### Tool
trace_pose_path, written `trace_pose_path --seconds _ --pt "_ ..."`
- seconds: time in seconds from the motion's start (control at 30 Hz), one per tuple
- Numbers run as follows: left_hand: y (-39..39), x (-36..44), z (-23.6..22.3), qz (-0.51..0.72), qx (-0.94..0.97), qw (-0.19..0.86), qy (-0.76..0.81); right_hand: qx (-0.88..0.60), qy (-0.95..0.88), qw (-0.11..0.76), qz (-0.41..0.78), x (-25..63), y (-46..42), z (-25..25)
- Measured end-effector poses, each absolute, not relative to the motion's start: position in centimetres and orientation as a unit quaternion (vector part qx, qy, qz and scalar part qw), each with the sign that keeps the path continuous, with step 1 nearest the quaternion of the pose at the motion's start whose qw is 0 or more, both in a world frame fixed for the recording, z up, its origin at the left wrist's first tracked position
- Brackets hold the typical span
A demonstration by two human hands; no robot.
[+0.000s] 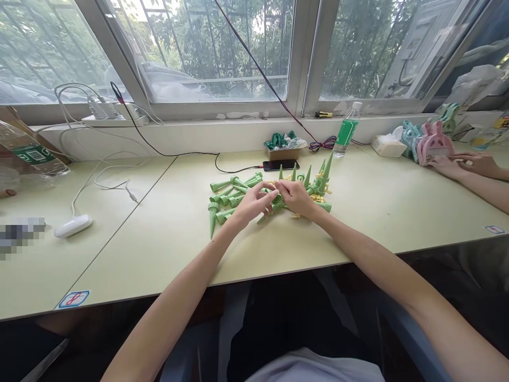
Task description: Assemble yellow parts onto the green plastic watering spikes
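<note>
Over a heap of green plastic plant-watering spikes, my two hands meet with their fingertips close together. My left hand is curled, its thumb and fingers drawn in toward the right. My right hand is closed in a pinch, and whatever it grips is hidden behind the fingers. Just below the fingertips a green spike with a round cap shows in part; I cannot tell if a hand holds it. Loose green spikes lie left of the hands. Upright green cones and small yellow plastic pieces are on the right.
Behind the heap lie a black phone on a cable and a small cardboard box. A water bottle and a tissue pack stand farther right. Another person's hands touch pink rabbit-shaped items. White cables lie left.
</note>
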State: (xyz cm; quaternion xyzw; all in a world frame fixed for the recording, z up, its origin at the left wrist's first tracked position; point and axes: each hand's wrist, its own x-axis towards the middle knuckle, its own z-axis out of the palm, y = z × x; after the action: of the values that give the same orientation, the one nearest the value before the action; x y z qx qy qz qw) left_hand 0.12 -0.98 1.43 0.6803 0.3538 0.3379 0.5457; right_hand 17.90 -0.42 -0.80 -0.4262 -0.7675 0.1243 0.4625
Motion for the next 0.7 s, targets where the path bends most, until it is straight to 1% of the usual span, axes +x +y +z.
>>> trace_pose_path --seconds 0.37,0.7 --pt "-0.99 0.0 1.17 0.342 0.696 0.531 0.34 -0.433 -0.763 0.46 0.137 17.76 -0.81 -0.36" --pt "-1.06 -0.04 1.26 0.349 0.709 0.515 0.333 -0.435 -0.77 0.451 0.121 17.86 -0.53 -0.6"
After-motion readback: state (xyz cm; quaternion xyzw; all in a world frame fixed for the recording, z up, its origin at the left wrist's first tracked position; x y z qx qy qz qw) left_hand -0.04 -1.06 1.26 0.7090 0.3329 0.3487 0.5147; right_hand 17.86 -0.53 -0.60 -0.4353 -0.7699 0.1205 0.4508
